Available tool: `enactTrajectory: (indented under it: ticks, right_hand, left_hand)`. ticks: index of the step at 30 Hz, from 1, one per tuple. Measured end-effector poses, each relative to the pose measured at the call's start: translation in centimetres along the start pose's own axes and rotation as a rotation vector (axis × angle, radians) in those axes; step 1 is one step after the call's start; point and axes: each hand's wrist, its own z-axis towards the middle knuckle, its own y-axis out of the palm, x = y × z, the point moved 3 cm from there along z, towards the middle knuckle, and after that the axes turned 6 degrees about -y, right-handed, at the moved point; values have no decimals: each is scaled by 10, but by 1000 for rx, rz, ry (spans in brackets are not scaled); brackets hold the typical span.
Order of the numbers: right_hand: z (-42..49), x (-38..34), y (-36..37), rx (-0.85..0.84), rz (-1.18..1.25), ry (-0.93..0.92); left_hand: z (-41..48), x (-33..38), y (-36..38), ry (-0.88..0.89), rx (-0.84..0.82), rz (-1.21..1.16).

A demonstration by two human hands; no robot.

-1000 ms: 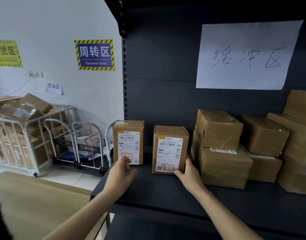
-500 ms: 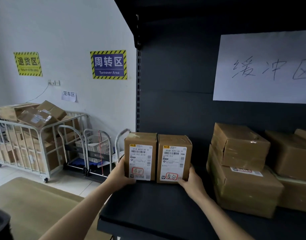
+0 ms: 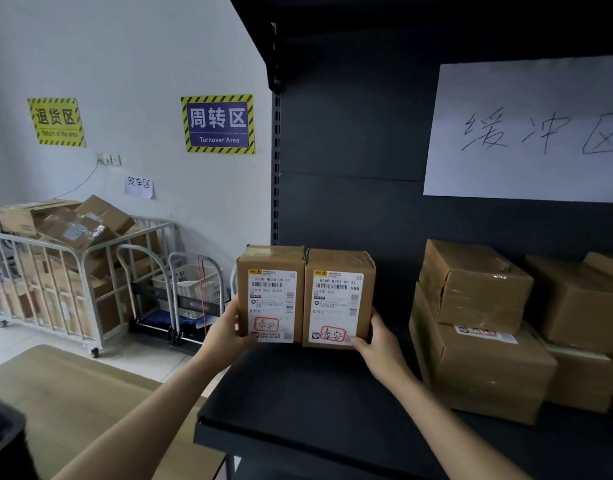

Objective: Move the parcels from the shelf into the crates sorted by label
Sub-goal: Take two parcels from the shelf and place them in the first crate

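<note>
A white wall carries a yellow sign (image 3: 55,122) and a blue Turnover Area sign (image 3: 217,124). Beneath them a wire cage cart (image 3: 73,282) is heaped with cardboard boxes past its top rail. Beside it stand folding hand trucks (image 3: 149,292), one carrying a white basket (image 3: 197,289); what it holds I can't tell.

At the left end of the dark shelf (image 3: 315,420) the pick-up is under way. The left hand (image 3: 225,332) grips the outer side of the left parcel (image 3: 270,296), thumb curled onto its lower front. The right hand (image 3: 378,341) does the same at the lower corner of the right parcel (image 3: 338,299). The two upright cartons are squeezed together, touching. Whether they have left the shelf I can't say.

Both labels bear what looks like the same red-ringed mark, so I'd judge they go to one crate. No crate is in view, so the next move calls for steady inward pressure and a turn away from the shelf.

Further right, under a handwritten paper sheet (image 3: 523,133), more taped cartons (image 3: 471,323) wait in stacks.
</note>
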Motion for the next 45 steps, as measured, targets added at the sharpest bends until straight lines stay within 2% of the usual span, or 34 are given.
enactTrajectory:
  ticks: [9, 21, 31, 38, 45]
  right_hand:
    - [-23, -36, 13, -98, 64, -86]
    - [-64, -103, 94, -355, 207, -227]
    - [-101, -172, 156, -454, 286, -337]
    - [-153, -235, 236, -533, 284, -355]
    - [-214, -299, 319, -608, 306, -378]
  left_hand:
    - [-65, 17, -50, -27, 136, 24]
    - [-171, -14, -149, -217, 353, 58]
    - [-236, -47, -225, -294, 452, -4]
    - [-307, -87, -307, -330, 517, 15]
    - [-383, -134, -390, -392, 644, -146]
